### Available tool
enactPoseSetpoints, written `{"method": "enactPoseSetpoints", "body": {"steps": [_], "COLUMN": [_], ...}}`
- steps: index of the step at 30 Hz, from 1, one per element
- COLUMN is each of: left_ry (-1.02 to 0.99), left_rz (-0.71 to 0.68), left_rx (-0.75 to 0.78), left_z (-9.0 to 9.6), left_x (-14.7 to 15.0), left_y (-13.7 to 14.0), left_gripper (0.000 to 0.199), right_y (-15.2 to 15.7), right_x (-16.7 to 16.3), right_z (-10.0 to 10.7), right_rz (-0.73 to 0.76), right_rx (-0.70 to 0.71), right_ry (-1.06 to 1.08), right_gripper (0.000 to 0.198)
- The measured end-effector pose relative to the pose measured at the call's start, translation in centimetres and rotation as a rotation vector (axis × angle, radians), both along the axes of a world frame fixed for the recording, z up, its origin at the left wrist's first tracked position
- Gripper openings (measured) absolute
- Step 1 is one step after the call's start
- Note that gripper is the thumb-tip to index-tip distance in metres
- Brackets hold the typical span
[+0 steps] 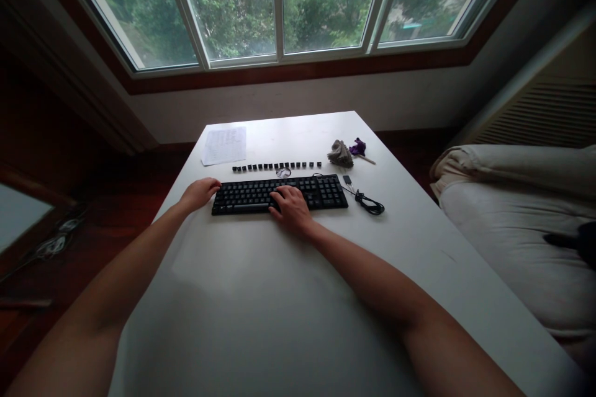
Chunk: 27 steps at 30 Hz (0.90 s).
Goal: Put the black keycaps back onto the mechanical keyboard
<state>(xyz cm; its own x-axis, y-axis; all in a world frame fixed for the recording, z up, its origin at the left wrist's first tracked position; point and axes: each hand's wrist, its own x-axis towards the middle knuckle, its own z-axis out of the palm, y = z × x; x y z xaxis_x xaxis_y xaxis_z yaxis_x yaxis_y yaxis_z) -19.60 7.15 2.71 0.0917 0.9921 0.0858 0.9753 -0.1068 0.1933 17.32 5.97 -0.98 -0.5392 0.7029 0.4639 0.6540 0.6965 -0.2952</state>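
A black keyboard (246, 197) lies flat on a white table (261, 285). At its far left corner my left hand (200, 193) has its fingers closed on the edge. My right hand (293, 208) rests over the middle of the keys, fingers spread and bent, with the thumb near the front edge; what lies beneath the palm is hidden. Behind the keyboard, several loose black keycaps (266, 167) stand in a row. A small clear round object (283, 172) sits between that row and the keyboard.
A coiled black cable (370, 203) lies right of the keyboard, beside a small dark piece (347, 180). Farther back are a grey crumpled cloth (340, 154) and a purple cloth (358, 147) with a stick. Paper (225, 145) lies back left. A pale sofa (503, 229) stands at right.
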Motion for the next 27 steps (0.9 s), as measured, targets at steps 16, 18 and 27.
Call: {"method": "enactPoseSetpoints", "body": {"steps": [16,18,27], "left_ry": [0.253,0.219,-0.268], "left_rz": [-0.058,-0.060,0.169], "left_rx": [0.026,0.031,-0.060], "left_z": [1.4,1.4,-0.2], "left_x": [1.4,1.2,-0.5], "left_y": [-1.4,-1.6,-0.4], "left_gripper": [0.032,0.031,0.032], "right_y": [-0.1,0.0,-0.1], "right_x": [0.0,0.0,0.0], "right_z": [0.2,0.2,0.1], "right_rz": [-0.003,0.001,0.002], "right_rx": [-0.002,0.001,-0.017], "right_ry": [-0.006,-0.006,-0.004], "right_gripper": [0.041,0.042,0.043]}}
